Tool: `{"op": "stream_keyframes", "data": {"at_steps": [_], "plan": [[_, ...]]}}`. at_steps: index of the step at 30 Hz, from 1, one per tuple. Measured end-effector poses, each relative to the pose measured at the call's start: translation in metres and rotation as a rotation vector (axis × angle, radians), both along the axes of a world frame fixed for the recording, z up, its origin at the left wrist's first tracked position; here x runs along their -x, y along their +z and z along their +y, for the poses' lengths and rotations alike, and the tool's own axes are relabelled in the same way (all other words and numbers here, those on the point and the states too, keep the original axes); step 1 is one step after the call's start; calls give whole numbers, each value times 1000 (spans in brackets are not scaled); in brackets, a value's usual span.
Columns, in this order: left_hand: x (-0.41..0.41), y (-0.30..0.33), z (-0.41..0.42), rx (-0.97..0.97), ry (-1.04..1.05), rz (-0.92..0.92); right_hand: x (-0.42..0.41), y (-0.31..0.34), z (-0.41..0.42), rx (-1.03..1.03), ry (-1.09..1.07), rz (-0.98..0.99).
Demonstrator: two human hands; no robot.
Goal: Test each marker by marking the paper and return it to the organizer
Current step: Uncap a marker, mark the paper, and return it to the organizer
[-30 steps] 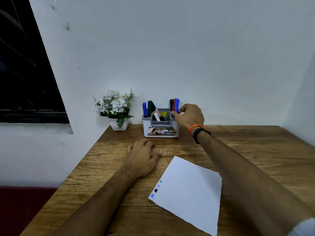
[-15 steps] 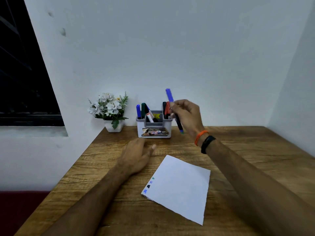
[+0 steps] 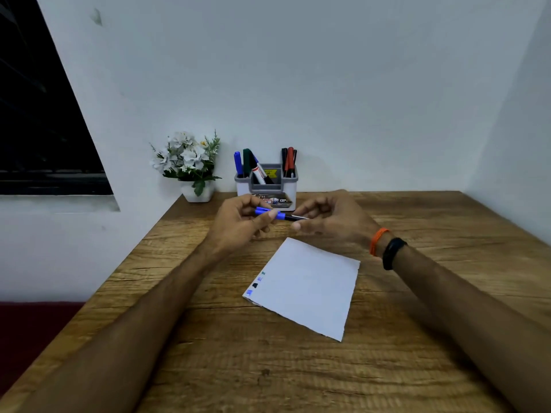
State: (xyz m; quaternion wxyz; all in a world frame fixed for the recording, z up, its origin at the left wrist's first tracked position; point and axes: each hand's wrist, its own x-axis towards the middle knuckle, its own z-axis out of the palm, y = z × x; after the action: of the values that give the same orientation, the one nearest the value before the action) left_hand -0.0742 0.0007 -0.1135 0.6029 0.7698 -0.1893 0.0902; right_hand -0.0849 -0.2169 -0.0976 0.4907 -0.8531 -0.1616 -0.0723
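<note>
A blue-capped marker lies level between my two hands, just in front of the grey-and-white organizer. My left hand pinches its blue cap end. My right hand grips its dark barrel end. The organizer stands at the back of the desk by the wall and holds several markers: blue and green ones on the left, black and red ones on the right. The white paper lies on the desk below my hands, with small blue, black and green marks near its left corner.
A white pot of artificial flowers stands left of the organizer at the desk's back left corner. The wooden desk meets the wall at the back and a side wall at the right. A dark window is at the left.
My right hand pulled the blue-capped marker out of the organizer's right side and brought it down in front. My left hand lifted off the desk and took hold of the cap end.
</note>
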Motion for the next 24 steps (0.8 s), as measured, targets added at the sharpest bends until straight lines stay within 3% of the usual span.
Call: {"op": "stream_keyframes", "data": {"at_steps": [6, 9, 14, 18, 24], "plan": [[-2, 1, 4, -31, -94, 54, 1, 1, -8, -497, 19, 131], [2, -1, -4, -124, -131, 54, 3, -7, 4, -507, 62, 180], [6, -3, -12, -300, -145, -105, 5, -12, 19, -563, 123, 309], [11, -2, -14, -407, -161, -233, 8, -16, 24, -454, 146, 262], [12, -1, -14, -480, -150, -264, 8, -15, 27, -560, 203, 289]]}}
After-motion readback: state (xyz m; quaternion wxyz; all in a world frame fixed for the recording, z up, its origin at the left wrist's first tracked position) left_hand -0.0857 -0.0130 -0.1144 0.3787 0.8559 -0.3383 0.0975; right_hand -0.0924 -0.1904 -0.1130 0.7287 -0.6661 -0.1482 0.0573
